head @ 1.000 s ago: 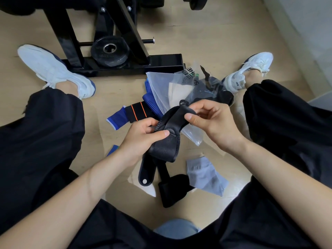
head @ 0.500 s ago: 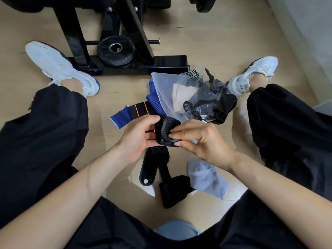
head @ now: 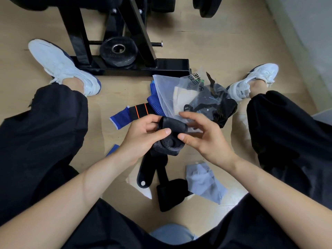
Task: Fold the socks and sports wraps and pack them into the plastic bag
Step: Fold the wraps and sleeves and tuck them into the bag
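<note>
right now the l hand [head: 142, 139] grips a rolled black wrap [head: 172, 125], thumb across its front & fingers curled behind it; the roll sits between both hands, off the floor; its loose end hangs down below the l palm; the r hand [head: 208, 141] is loose & spread, fingers relaxed, only the thumb tip touching the roll's r edge, nothing held in it.

just beyond the r fingertips lies the plastic bag [head: 165, 90] on the floor, mouth toward the hands; inside it are dark items [head: 222, 108] & a cream piece [head: 183, 97]; can't tell exactly what they are.

beyond the l knuckles lies a blue wrap [head: 120, 118] w/ a black band & orange stripes, its far end tucked under the bag's edge; beside the l wrist, outer side, a small blue bit [head: 112, 150] shows.

below the hands, nearer the body: a black strap [head: 143, 174] w/ a white dot, another black wrap [head: 170, 194], & under the r wrist a grey sock [head: 204, 180], touching that black wrap.

well beyond both hands: a weight plate [head: 118, 51] on a black frame [head: 170, 67].
</note>
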`<state>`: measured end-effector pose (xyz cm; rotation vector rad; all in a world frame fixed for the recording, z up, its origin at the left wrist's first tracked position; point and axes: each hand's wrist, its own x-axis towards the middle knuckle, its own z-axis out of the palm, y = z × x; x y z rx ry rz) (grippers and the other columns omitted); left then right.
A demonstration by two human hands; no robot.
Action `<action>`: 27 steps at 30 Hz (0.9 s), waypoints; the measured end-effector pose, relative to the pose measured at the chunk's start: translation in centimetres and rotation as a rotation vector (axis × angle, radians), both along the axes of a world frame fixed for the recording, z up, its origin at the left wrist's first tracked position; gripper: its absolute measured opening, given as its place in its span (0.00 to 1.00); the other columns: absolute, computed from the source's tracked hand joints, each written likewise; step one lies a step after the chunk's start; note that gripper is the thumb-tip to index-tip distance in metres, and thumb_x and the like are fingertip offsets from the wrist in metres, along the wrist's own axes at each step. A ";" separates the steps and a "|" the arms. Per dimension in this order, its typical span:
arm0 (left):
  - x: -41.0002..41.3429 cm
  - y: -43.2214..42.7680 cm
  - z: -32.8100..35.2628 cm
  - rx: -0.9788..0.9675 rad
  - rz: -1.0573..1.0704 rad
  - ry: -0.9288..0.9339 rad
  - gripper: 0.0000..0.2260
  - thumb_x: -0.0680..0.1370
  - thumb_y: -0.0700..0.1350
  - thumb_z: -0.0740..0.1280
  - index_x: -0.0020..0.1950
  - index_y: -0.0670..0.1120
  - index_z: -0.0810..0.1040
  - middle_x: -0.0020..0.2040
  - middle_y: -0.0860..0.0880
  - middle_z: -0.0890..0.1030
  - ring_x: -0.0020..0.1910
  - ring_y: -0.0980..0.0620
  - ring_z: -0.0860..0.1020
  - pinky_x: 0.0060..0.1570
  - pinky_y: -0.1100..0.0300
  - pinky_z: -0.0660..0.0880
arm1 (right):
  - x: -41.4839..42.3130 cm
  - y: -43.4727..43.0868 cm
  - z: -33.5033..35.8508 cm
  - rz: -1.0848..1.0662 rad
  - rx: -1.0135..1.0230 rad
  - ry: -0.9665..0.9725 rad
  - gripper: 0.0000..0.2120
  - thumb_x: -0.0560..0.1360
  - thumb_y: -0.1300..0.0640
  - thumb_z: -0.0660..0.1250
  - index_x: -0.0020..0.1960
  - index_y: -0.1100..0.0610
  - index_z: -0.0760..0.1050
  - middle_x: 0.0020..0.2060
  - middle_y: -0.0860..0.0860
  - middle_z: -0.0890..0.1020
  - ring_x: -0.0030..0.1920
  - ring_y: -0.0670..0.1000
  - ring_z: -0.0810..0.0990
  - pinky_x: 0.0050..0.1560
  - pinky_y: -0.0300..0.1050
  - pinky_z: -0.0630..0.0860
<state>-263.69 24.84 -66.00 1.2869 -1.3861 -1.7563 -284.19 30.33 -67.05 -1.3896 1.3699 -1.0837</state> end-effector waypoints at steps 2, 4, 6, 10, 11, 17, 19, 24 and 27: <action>-0.1 0.0 0.2 -0.016 -0.023 0.019 0.12 0.77 0.36 0.72 0.60 0.44 0.80 0.50 0.42 0.87 0.51 0.43 0.85 0.56 0.42 0.81 | 0.3 0.1 -0.3 0.026 0.049 -0.116 0.22 0.73 0.63 0.74 0.66 0.54 0.76 0.54 0.51 0.81 0.51 0.53 0.81 0.53 0.53 0.81; -0.1 0.1 0.3 -0.049 -0.044 0.029 0.15 0.78 0.35 0.71 0.62 0.46 0.78 0.50 0.42 0.86 0.51 0.43 0.85 0.56 0.42 0.81 | 0.5 0.0 -0.4 0.010 0.059 -0.196 0.19 0.73 0.64 0.73 0.63 0.57 0.78 0.52 0.56 0.83 0.48 0.59 0.80 0.50 0.61 0.81; -0.1 0.3 0.2 -0.125 -0.104 0.023 0.19 0.78 0.34 0.71 0.65 0.49 0.74 0.50 0.42 0.86 0.52 0.41 0.85 0.55 0.45 0.81 | 0.7 -0.3 -0.6 -0.040 0.093 -0.270 0.16 0.73 0.66 0.73 0.59 0.59 0.79 0.51 0.60 0.83 0.46 0.59 0.80 0.48 0.62 0.81; 0.2 0.6 -0.5 -0.258 -0.277 -0.021 0.22 0.75 0.37 0.73 0.66 0.54 0.74 0.56 0.49 0.83 0.56 0.47 0.83 0.57 0.51 0.80 | 0.6 -0.3 -0.9 -0.143 0.189 -0.339 0.12 0.73 0.71 0.71 0.55 0.61 0.79 0.44 0.57 0.83 0.41 0.57 0.76 0.39 0.48 0.77; 0.3 0.6 -0.7 -0.287 -0.307 -0.057 0.20 0.75 0.40 0.73 0.64 0.55 0.75 0.55 0.51 0.83 0.54 0.48 0.83 0.55 0.52 0.80 | 0.6 -0.4 -1.0 -0.146 0.205 -0.338 0.12 0.73 0.71 0.71 0.55 0.63 0.79 0.44 0.57 0.83 0.41 0.58 0.76 0.38 0.48 0.76; 0.5 0.5 -1.0 -0.398 -0.271 -0.259 0.14 0.75 0.39 0.75 0.58 0.50 0.82 0.38 0.68 0.80 0.35 0.65 0.77 0.36 0.74 0.67 | 0.9 -1.1 -1.1 -0.110 0.262 -0.214 0.13 0.74 0.69 0.71 0.58 0.66 0.78 0.44 0.61 0.83 0.40 0.56 0.78 0.42 0.53 0.80; 0.9 0.2 -1.1 -0.435 -0.249 -0.322 0.15 0.74 0.38 0.75 0.58 0.50 0.82 0.38 0.74 0.77 0.35 0.71 0.75 0.36 0.76 0.66 | 0.5 -1.8 -1.7 -0.096 0.201 0.004 0.11 0.75 0.64 0.73 0.56 0.60 0.79 0.42 0.54 0.84 0.39 0.48 0.79 0.44 0.49 0.79; 2.5 -1.3 -2.1 -0.539 -0.194 -0.508 0.21 0.74 0.45 0.74 0.64 0.61 0.77 0.52 0.64 0.80 0.51 0.63 0.77 0.50 0.62 0.73 | -1.2 -5.0 -3.3 0.126 -0.188 0.879 0.17 0.74 0.54 0.74 0.62 0.54 0.78 0.59 0.52 0.76 0.56 0.54 0.75 0.52 0.48 0.76; 3.0 -2.1 -2.9 -0.545 -0.158 -0.530 0.22 0.74 0.46 0.73 0.65 0.63 0.75 0.52 0.56 0.80 0.51 0.54 0.79 0.52 0.51 0.77 | -1.4 -7.4 -4.5 0.245 -0.102 1.155 0.24 0.74 0.53 0.72 0.69 0.50 0.73 0.70 0.57 0.66 0.62 0.63 0.69 0.54 0.56 0.77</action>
